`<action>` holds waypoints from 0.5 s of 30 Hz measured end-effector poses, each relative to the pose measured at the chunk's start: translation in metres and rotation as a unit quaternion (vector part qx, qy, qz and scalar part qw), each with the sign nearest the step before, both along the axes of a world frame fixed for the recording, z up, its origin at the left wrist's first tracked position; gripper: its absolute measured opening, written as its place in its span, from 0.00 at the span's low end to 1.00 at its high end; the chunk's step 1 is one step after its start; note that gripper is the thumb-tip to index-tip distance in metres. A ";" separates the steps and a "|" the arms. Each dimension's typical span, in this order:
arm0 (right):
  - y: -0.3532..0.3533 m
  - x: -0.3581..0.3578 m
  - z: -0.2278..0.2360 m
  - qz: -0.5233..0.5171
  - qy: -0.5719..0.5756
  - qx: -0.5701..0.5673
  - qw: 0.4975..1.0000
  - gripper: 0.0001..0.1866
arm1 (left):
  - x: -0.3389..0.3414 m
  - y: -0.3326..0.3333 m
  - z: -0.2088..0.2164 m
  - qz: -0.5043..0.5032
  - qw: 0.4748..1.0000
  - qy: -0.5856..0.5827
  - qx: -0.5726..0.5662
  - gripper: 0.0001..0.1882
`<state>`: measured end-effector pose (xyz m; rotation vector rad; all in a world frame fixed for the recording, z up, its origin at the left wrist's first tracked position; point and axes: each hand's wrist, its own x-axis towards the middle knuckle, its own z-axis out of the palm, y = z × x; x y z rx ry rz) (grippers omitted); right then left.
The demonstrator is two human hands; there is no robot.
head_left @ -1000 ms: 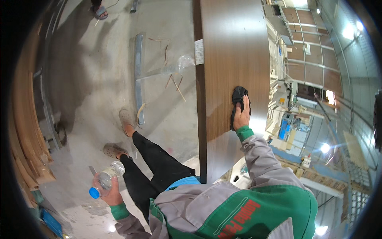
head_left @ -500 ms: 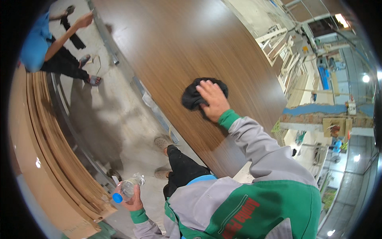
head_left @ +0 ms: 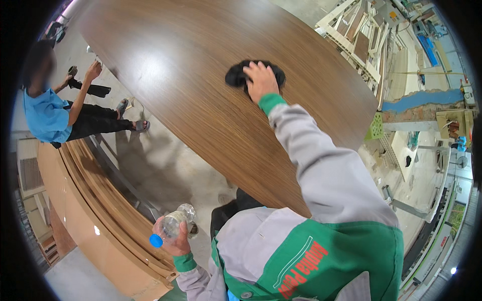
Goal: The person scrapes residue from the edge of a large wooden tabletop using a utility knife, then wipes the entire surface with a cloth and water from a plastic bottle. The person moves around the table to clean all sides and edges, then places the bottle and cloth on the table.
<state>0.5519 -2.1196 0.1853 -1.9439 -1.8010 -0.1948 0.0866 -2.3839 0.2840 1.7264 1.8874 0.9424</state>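
Note:
My right hand presses a bunched black cloth onto a large wood-grain panel, fingers over the top of the cloth. Part of the cloth is hidden under the palm. Down at the lower left, my left hand is wrapped round a clear plastic bottle. The bottle lies tilted, its blue cap pointing toward the lower left. Whether there is liquid in it, I cannot tell.
Stacked brown boards stand at the left, beyond a strip of concrete floor. A person in a blue shirt stands past the panel's left edge. Wood offcuts are piled at the far right.
My right hand and the cloth have moved farther up the panel, away from my body. The view has shifted, bringing more of the co-worker into sight. My left hand still holds the bottle.

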 end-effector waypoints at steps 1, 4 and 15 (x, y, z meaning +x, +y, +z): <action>0.012 0.006 -0.003 -0.021 -0.018 0.050 0.998 0.19 | -0.001 0.007 -0.001 -0.007 1.000 0.028 0.003 0.34; -0.007 -0.054 0.005 0.130 0.006 -0.130 0.983 0.15 | -0.014 0.021 -0.012 -0.012 0.998 0.062 0.011 0.36; -0.013 0.091 -0.007 -0.297 -0.050 -0.017 0.954 0.15 | -0.068 0.134 -0.010 -0.073 0.996 0.014 0.039 0.31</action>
